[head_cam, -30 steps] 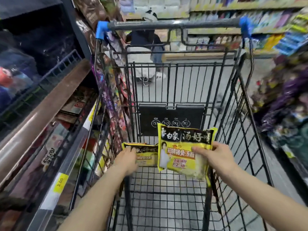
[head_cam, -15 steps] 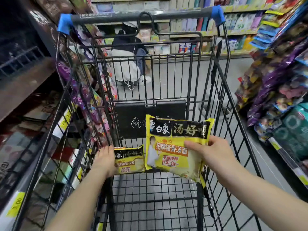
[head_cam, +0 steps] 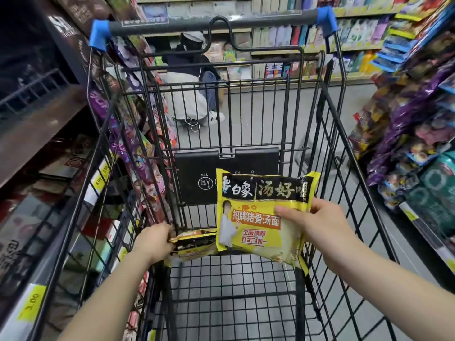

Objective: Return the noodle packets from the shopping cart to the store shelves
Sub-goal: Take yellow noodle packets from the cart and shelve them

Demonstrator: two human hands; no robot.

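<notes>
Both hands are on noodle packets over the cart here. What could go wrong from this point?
The right hand pinches the upright yellow packet by one edge only, so it could slip back into the cart. The left hand has a grip on just the end of the lower packet, which might snag on the cart's wires as it lifts. A crouching person ahead could be bumped if the cart rolls.
</notes>
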